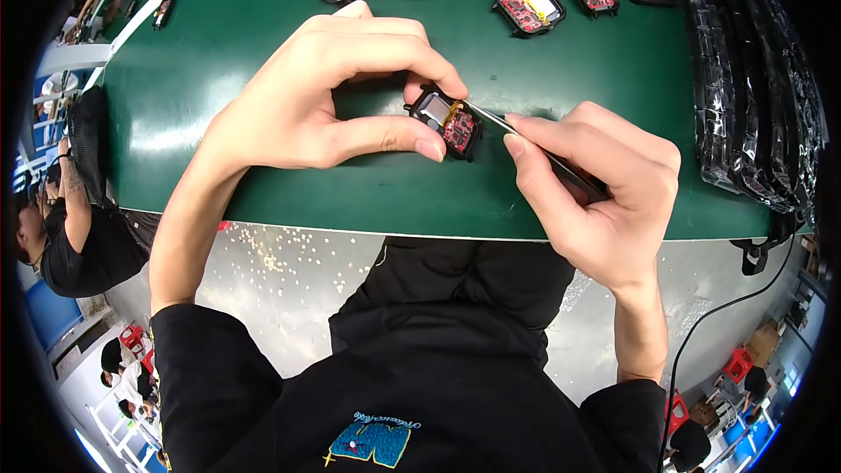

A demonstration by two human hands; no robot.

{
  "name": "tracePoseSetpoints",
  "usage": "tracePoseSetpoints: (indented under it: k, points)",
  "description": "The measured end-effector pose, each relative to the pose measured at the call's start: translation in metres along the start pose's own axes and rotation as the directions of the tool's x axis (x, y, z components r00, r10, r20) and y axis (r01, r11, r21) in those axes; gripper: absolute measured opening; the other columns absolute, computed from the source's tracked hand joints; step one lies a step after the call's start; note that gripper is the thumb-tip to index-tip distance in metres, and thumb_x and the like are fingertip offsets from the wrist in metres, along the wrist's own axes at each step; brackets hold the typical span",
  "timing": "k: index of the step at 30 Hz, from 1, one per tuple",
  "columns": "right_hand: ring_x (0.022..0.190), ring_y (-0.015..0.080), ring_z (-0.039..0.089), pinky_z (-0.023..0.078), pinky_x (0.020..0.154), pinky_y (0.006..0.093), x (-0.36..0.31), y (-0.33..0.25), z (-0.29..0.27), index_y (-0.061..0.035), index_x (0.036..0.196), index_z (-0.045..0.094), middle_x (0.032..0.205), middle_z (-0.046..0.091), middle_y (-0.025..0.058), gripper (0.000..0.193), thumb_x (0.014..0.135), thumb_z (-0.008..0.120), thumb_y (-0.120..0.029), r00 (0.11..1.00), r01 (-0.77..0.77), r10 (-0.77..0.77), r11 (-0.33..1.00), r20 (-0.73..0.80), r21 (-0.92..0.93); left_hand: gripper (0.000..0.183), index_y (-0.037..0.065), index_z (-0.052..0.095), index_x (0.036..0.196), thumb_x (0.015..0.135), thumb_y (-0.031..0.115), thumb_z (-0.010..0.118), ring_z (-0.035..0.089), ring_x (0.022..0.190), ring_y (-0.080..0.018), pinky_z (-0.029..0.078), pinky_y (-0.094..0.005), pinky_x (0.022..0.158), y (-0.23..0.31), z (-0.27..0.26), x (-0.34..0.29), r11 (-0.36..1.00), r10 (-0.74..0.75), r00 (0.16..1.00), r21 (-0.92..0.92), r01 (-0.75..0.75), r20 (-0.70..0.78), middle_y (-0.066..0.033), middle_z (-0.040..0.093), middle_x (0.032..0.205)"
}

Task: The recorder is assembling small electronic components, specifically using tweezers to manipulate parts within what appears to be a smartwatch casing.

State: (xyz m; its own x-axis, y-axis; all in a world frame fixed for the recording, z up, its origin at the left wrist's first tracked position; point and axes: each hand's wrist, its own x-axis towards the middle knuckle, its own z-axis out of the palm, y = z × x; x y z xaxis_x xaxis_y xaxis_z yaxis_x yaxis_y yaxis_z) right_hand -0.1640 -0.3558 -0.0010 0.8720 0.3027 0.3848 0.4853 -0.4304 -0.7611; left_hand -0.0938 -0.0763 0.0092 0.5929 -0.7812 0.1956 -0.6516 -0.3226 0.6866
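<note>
Watch case [445, 121] is over the bench [613, 61], pinched in my L hand [315, 88] w/ open side up, prob for a clear view; R hand [613, 177] clamped on tweezers [491, 117], tips by the rim, slanted prob so I don't block it.

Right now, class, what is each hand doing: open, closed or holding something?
Left hand: closed, holding a small black-framed device.
Right hand: closed, holding a slim pointed tool.
</note>
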Motion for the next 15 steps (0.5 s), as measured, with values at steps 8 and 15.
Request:
tracePoseSetpoints:
  k: [8, 15]
  points:
    - [0.049, 0.0111, 0.048, 0.035, 0.047, 0.0303, 0.0000, -0.0001, 0.0024, 0.0018, 0.099, 0.084, 0.066, 0.059, 0.0026, 0.019, 0.081, 0.085, 0.006, 1.000, -0.008, 0.008, 0.999, 0.000, -0.035, 0.055, 0.005, 0.083, 0.118, 0.072, 0.029, 0.101, 0.064, 0.081, -0.0184, 0.042, -0.0340, 0.080, -0.0022, 0.0014, -0.0006, 1.000, -0.004, 1.000, -0.018, 0.004, -0.021, -0.0035, 0.075, 0.093]
    - [0.051, 0.0127, 0.050, 0.036, 0.049, 0.0308, -0.0003, 0.0020, 0.0029, 0.0019, 0.100, 0.084, 0.066, 0.060, 0.0038, 0.020, 0.080, 0.085, 0.007, 1.000, 0.027, -0.028, 0.999, -0.006, -0.030, 0.054, 0.005, 0.083, 0.118, 0.072, 0.027, 0.101, 0.063, 0.080, -0.0186, 0.042, -0.0334, 0.079, -0.0007, 0.0012, -0.0007, 1.000, -0.005, 1.000, -0.020, 0.005, -0.020, -0.0036, 0.074, 0.092]
